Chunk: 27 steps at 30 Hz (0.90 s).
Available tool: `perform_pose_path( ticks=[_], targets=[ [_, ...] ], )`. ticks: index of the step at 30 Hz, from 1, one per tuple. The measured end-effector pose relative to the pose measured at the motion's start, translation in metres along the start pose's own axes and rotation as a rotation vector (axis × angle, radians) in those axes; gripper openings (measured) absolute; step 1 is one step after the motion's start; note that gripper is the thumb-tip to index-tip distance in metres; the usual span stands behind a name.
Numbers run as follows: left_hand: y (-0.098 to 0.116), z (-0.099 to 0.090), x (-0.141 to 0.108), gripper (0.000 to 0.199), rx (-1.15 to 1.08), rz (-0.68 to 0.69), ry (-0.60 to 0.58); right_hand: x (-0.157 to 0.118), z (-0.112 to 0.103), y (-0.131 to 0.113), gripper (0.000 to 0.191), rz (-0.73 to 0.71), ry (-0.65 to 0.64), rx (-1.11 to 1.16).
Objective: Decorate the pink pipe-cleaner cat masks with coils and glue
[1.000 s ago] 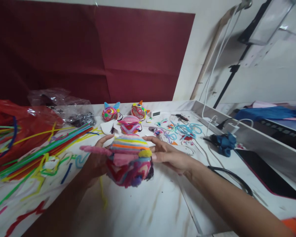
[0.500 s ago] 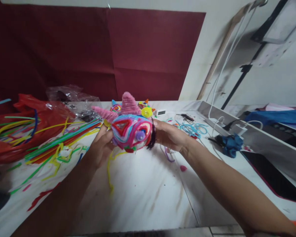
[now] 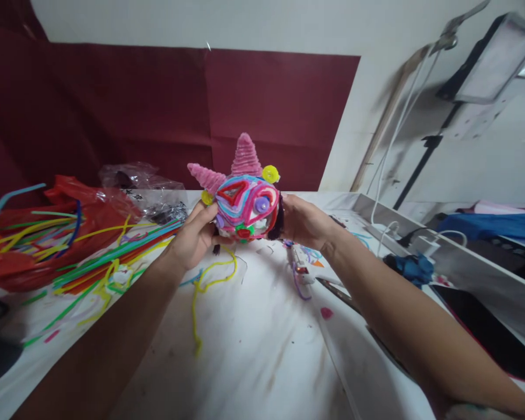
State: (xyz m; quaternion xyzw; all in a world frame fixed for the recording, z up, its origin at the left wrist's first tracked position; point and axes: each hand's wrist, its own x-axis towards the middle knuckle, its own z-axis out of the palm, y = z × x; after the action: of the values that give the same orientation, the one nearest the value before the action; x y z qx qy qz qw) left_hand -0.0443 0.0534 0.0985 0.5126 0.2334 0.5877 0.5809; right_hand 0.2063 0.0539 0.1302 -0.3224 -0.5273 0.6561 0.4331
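Between my two hands is a round craft head covered in coiled pipe cleaners (image 3: pixel 245 204), raised over the table. It has two pink horns, yellow round pieces beside them, a red-and-blue left eye, a purple bead in the right eye and a red-and-green mouth. My left hand (image 3: pixel 196 233) grips its left edge, thumb at the front. Dark strands hang on its right side, where my right hand (image 3: pixel 304 220) holds it; those fingertips are hidden behind. Under it, a yellow pipe cleaner (image 3: pixel 195 312) lies on the white table (image 3: pixel 245 361).
Many coloured pipe cleaners (image 3: pixel 114 256) lie at left beside a red plastic bag (image 3: pixel 109 201) and clear plastic wrap (image 3: pixel 142 181). By my right forearm are a dark-handled tool (image 3: pixel 339 293) and a white device (image 3: pixel 301 265). A dark tablet (image 3: pixel 485 326) and blue cloth (image 3: pixel 409 269) are further right.
Both hands have lifted the craft head and turned its face more upright. The view has tilted up. Small horned figures behind it are now hidden, and the dark-handled tool has come into sight.
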Motion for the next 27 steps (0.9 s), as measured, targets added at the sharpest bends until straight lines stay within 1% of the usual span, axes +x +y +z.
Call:
perform_pose_path(
  ticks=[6, 11, 16, 23, 27],
  targets=[
    [0.004, -0.001, 0.020, 0.024, -0.044, 0.002, -0.011, 0.014, -0.002, -0.007, 0.028, 0.000, 0.017, 0.023],
    [0.004, 0.000, 0.029, 0.020, -0.118, -0.025, 0.013, 0.022, -0.001, -0.005, 0.027, 0.010, 0.033, 0.045],
    [0.005, -0.002, 0.029, 0.017, -0.134, -0.075, 0.019, 0.025, 0.000, -0.003, 0.036, 0.033, 0.030, 0.027],
    [0.003, -0.006, 0.023, 0.038, -0.077, -0.016, -0.096, 0.029, 0.003, -0.004, 0.037, 0.065, 0.056, -0.030],
    [-0.001, -0.008, 0.022, 0.050, -0.082, -0.016, -0.095, 0.028, 0.007, -0.004, 0.042, 0.076, 0.050, -0.056]
  ],
)
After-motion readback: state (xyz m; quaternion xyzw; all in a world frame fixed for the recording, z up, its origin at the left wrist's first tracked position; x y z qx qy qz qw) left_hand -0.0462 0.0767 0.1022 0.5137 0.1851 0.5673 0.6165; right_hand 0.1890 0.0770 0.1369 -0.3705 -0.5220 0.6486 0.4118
